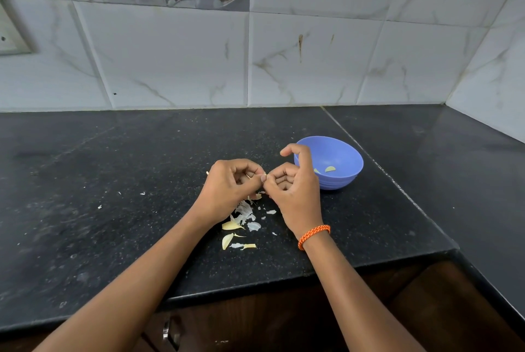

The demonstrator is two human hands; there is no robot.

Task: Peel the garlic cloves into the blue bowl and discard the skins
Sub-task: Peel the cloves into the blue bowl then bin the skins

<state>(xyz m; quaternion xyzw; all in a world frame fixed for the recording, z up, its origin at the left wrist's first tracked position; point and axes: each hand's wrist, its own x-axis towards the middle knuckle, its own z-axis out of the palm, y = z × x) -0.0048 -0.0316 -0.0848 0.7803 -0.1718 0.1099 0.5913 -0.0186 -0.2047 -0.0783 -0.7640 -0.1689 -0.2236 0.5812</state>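
Garlic clove (pixel 264 178), mostly hidden, sits pinched between the curled fingertips of left hand (pixel 231 189) and right hand (pixel 295 192) above the black counter (pixel 113 209). Blue bowl (pixel 345 155) just behind the right hand holds peeled pieces. Skins (pixel 244 215) and two cloves (pixel 230 233) lie below the hands.

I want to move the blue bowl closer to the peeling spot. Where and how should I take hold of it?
Grip the blue bowl by its rim on the near-right side, coming from above, thumb outside and fingers just over the edge. It sits upright with its mouth open, and that side looks free; the right hand covers the left rim. Its rounded wall would probably slip in a side grip.
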